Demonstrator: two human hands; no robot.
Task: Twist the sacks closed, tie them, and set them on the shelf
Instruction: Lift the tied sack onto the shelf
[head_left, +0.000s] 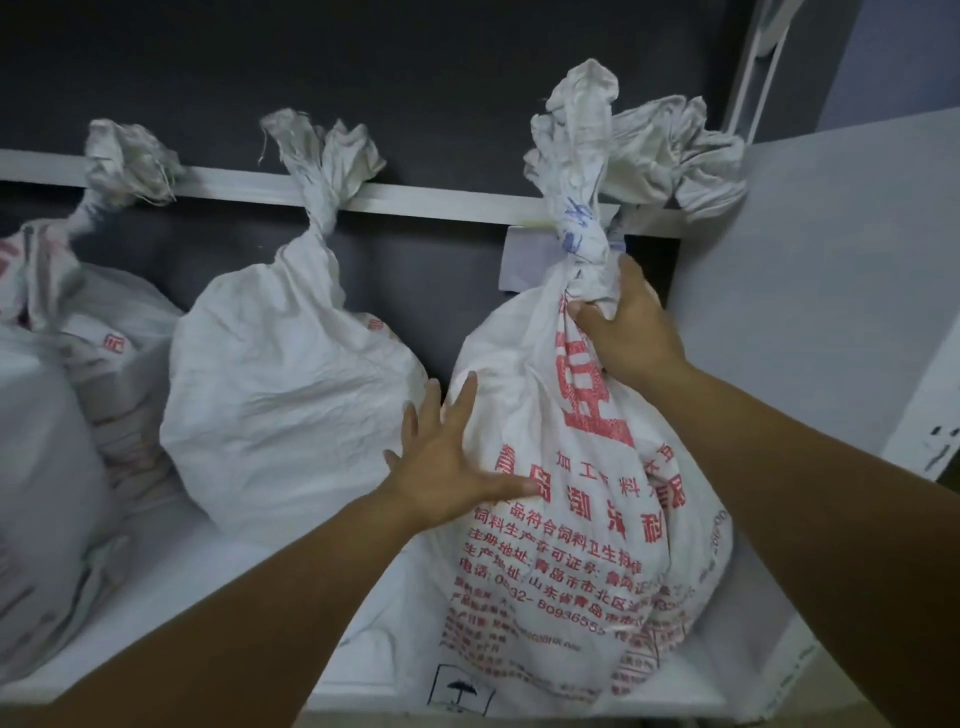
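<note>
Within right grip (631, 332), seemingly, sack's neck (586, 254)

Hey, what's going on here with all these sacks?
A person is settling a white woven sack with red printing on the white shelf. Their right hand grips it just below the knot, while the left hand presses flat against its side, fingers spread. The sack is tied and rests on the shelf. A plain white tied sack stands to its left, with more tied sacks beyond.
</note>
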